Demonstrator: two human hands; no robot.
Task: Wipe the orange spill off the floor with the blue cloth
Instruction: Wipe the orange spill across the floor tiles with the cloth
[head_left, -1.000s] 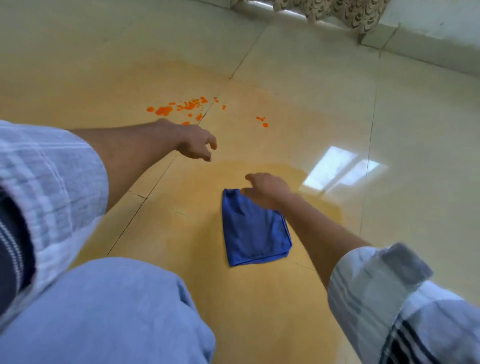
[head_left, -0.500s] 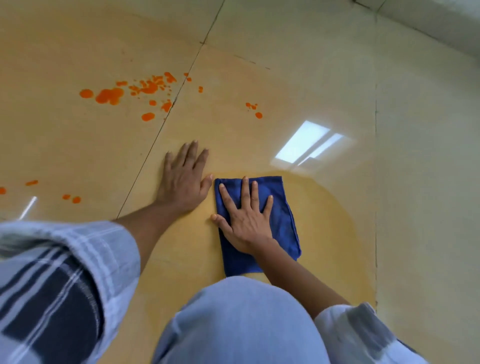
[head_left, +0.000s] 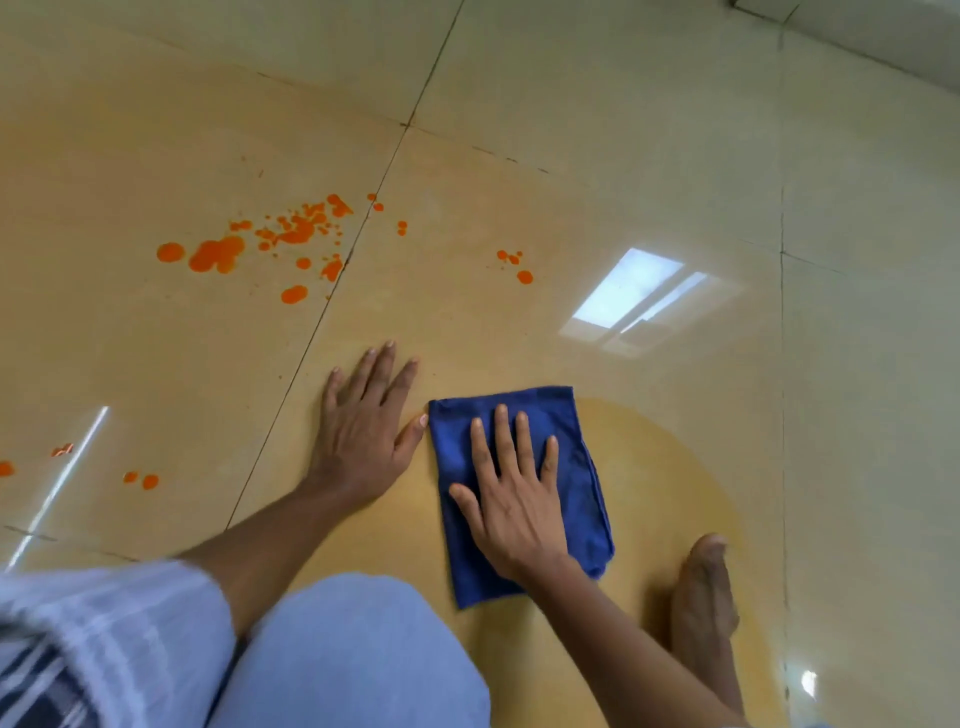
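Observation:
A folded blue cloth (head_left: 566, 426) lies flat on the glossy beige floor. My right hand (head_left: 511, 499) rests palm down on it with fingers spread. My left hand (head_left: 363, 426) lies flat on the bare tile just left of the cloth, its thumb touching the cloth's corner. The main orange spill (head_left: 218, 254) is a scatter of drops and blobs beyond my left hand, up and to the left. A few smaller orange drops (head_left: 519, 267) sit ahead of the cloth. More orange drops (head_left: 143, 479) lie at the far left.
My knee in light blue trousers (head_left: 358, 654) fills the bottom centre. A bare foot (head_left: 704, 597) stands on the floor right of the cloth. Tile grout lines (head_left: 332, 299) cross the floor. A wall base (head_left: 857, 36) runs at the top right.
From one second ago my hands came down from the air, the right onto the cloth and the left onto the tile. Since half a second ago they have stayed put while the view shifted slightly.

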